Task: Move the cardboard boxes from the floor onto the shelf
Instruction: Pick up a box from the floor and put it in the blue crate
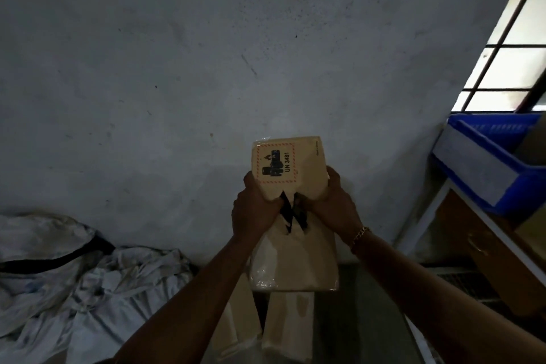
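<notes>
Grey plaster wall (177,68) fills most of your view, with crumpled white cloth (74,275) heaped at its foot on the left and a shelf (487,233) carrying a blue bin (484,156) on the right. Your left hand (254,210) and right hand (331,201) each clamp a side of a small cardboard box (307,162) with a UN 3481 battery label (276,164), raised before the wall. Below it, more cardboard boxes (292,263) sit stacked on the floor between your forearms.

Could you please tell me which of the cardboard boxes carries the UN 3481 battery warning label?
The top box, gripped by the left hand and right hand; the boxes below show no such label.
</notes>
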`<state>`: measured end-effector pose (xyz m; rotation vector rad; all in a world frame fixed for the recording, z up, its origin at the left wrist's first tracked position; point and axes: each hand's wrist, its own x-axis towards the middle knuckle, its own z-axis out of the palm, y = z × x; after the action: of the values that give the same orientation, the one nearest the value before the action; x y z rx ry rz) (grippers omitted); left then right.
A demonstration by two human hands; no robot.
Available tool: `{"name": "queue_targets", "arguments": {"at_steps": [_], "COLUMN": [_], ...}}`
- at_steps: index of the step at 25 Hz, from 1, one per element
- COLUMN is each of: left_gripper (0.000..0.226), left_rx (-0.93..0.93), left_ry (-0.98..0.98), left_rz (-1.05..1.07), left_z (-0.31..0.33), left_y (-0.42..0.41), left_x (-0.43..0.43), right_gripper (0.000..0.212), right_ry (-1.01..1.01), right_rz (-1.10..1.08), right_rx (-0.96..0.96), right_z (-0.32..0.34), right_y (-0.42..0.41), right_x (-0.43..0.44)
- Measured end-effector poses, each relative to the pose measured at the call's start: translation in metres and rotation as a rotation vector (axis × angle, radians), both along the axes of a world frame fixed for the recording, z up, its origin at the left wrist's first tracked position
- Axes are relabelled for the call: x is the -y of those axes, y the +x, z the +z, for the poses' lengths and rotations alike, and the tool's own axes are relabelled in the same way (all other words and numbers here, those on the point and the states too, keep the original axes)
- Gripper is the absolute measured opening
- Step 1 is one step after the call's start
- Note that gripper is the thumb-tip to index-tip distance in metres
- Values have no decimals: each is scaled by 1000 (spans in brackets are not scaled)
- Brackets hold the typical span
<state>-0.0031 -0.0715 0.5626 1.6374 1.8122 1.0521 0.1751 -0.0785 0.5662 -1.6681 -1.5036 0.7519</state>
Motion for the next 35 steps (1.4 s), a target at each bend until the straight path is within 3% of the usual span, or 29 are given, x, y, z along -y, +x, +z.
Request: {"name": "queue_targets", "arguments": {"at_steps": [3,5,6,7,9,11,13,16,18,21,25,26,28,32,35], "left_gripper": [95,63,45,41,60,70,64,55,51,26,29,29,33,38,40], "left_rx": [63,226,316,415,617,910,1063,880,746,746,946,981,1016,980,957], "left_ry": [-60,-109,-124,-150,-391,-713,-786,-628,-536,-477,-393,-388,-411,-448,-442], "left_rz": [-178,-313,-289,-210,-80,-189,-245,-63,-5,29,-120,-168,-278,-457,-533], "left_z": [-2,-1,-5,-10,-28,-47,-57,-59,-50,-34,-10,-6,-2,1,8], "left_y": [2,-1,-6,-11,-26,-34,-36,-29,-20,-6,22,32,51,86,114], "left_x": [-5,-6,-5,-5,-2,5,3,-22,-33,-44,-44,-42,-38,-33,-30], "right_gripper": [95,81,75,71,68,63,63,62,77,90,41,39,40,60,59], "right_ry": [-54,-58,-63,-67,-73,-109,-130,-145,-189,-271,-220,-171,-63,49,127], "right_rz": [-90,-196,-227,-244,-275,-310,-323,-305,-253,-190,-185,-234,-339,-417,-483], "right_rx": [20,-66,-137,-215,-384,-533,-574,-336,-254,-391,-565,-597,-677,-823,-870], "right_z": [-5,-9,-9,-9,-9,-3,0,7,4,2,26,25,18,12,19], "right_y": [15,32,40,48,60,67,74,85,99,113,106,109,116,137,150], "right_x": [8,11,12,13,12,11,10,8,4,4,37,45,55,86,108]}}
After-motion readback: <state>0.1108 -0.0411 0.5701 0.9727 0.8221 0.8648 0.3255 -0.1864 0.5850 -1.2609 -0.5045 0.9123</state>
